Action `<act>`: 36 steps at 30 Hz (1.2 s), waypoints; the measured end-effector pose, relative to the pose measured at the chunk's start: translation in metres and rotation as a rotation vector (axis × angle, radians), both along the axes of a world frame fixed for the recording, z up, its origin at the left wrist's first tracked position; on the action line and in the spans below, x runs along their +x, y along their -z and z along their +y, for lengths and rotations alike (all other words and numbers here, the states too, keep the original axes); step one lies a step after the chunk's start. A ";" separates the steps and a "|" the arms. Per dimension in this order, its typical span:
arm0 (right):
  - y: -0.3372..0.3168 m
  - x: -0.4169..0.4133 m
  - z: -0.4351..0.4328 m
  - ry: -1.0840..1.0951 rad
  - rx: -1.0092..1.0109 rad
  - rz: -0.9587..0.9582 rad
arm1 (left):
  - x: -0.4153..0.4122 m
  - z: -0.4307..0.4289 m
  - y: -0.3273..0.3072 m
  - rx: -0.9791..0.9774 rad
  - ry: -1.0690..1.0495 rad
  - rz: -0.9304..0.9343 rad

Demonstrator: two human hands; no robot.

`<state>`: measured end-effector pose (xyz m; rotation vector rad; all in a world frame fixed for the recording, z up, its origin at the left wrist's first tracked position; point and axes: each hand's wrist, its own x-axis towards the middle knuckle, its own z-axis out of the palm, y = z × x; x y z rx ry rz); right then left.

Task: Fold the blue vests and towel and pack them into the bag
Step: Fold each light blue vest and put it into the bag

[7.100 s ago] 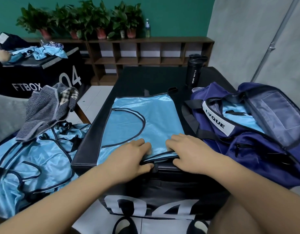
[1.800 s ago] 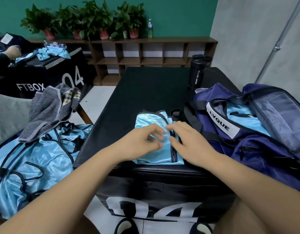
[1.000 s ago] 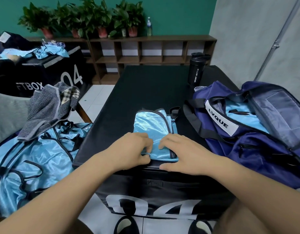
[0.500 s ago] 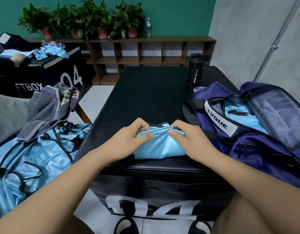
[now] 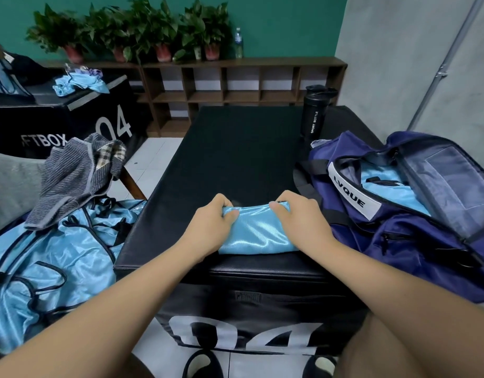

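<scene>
- Far L: heap of unfolded blue vests (image 5: 44,255), black trim, lying right against L edge of center box.
- Grey striped towel (image 5: 71,181) crumpled over heap's far end, plaid patch showing.
- Behind, far L: second black box (image 5: 71,124) marked "04", w/ more blue cloth on top.
- Ctr: black box (image 5: 235,159), big "04" on front face.
- L hand (image 5: 211,227): fingers curled over far edge of folded vest (image 5: 256,236) at its L end, thumb pressed on top. Firm grip.
- Folded vest: small shiny blue bundle on box top, near front edge, betw. both hands.
- R hand (image 5: 301,222): same hold on R end, fingers wrapped over far edge, thumb on top.
- Back R of box top: black shaker (image 5: 316,115) marked "SPORT BOTTLE", upright, just behind bag.
- R: navy duffel bag (image 5: 399,241), "LVQUE" on handle wrap, near R hand, zip open, lid flap thrown back.
- Inside bag: packed blue vests (image 5: 385,189), lying flat, seen thru opening.
- Rear wall: wooden shelf (image 5: 235,85) w/ potted plants (image 5: 142,31) along top.
</scene>
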<state>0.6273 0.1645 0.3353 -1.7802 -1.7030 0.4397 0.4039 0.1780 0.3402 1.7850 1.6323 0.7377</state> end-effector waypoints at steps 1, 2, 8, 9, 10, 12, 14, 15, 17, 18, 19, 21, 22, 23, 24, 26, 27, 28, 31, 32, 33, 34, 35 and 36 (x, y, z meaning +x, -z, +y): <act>0.001 0.000 0.001 0.014 -0.002 -0.026 | 0.001 0.001 0.001 0.010 -0.013 0.037; 0.002 0.000 0.002 0.027 -0.005 -0.057 | 0.002 0.003 0.002 0.014 -0.025 0.072; 0.003 0.005 0.001 0.015 -0.002 -0.309 | -0.006 0.006 -0.002 -0.017 -0.046 0.280; 0.003 0.005 0.001 0.007 0.003 -0.343 | -0.008 0.007 -0.003 -0.023 -0.043 0.300; 0.003 0.005 0.000 -0.002 0.008 -0.378 | -0.010 0.007 -0.004 -0.025 -0.038 0.319; 0.001 0.005 -0.001 -0.022 0.013 -0.437 | -0.011 0.007 -0.005 -0.020 -0.027 0.343; -0.001 0.004 -0.004 -0.037 0.010 -0.478 | -0.010 0.006 -0.006 -0.018 -0.014 0.304; -0.001 0.004 -0.005 -0.042 0.009 -0.494 | -0.009 0.004 -0.007 -0.023 -0.005 0.249; 0.000 0.004 -0.007 -0.051 0.009 -0.538 | -0.008 0.001 -0.009 -0.055 0.001 0.079; -0.001 0.003 -0.009 -0.048 0.006 -0.559 | -0.008 0.001 -0.011 -0.077 0.002 -0.027; -0.003 0.004 -0.011 -0.046 -0.001 -0.580 | -0.009 0.000 -0.013 -0.098 0.007 -0.131; -0.011 0.005 -0.016 -0.041 -0.008 -0.637 | -0.010 -0.001 -0.023 -0.119 0.027 -0.282; -0.019 0.008 -0.019 -0.029 0.025 -0.672 | -0.011 -0.002 -0.030 -0.121 0.050 -0.320; -0.026 0.012 -0.021 -0.014 0.094 -0.687 | -0.010 -0.003 -0.038 -0.122 0.082 -0.344; -0.034 0.016 -0.024 -0.015 0.182 -0.655 | -0.010 -0.005 -0.047 -0.119 0.121 -0.365; -0.055 0.024 -0.029 -0.120 0.298 -0.489 | -0.007 -0.009 -0.067 -0.107 0.216 -0.399; -0.067 0.026 -0.031 -0.217 0.280 -0.378 | -0.004 -0.012 -0.078 -0.102 0.267 -0.411; -0.081 0.028 -0.033 -0.312 0.198 -0.261 | 0.000 -0.015 -0.089 -0.100 0.319 -0.424; -0.120 0.039 -0.038 -0.466 -0.120 -0.047 | 0.019 -0.022 -0.116 -0.099 0.453 -0.478; -0.129 0.045 -0.038 -0.481 -0.168 -0.037 | 0.027 -0.023 -0.124 -0.095 0.487 -0.492; -0.139 0.053 -0.040 -0.496 -0.187 -0.020 | 0.037 -0.025 -0.132 -0.092 0.514 -0.508; -0.147 0.063 -0.040 -0.503 -0.194 0.018 | 0.047 -0.025 -0.138 -0.087 0.532 -0.528; -0.156 0.073 -0.040 -0.506 -0.204 0.079 | 0.057 -0.026 -0.144 -0.081 0.544 -0.552; -0.163 0.085 -0.041 -0.507 -0.214 0.139 | 0.068 -0.025 -0.150 -0.069 0.548 -0.571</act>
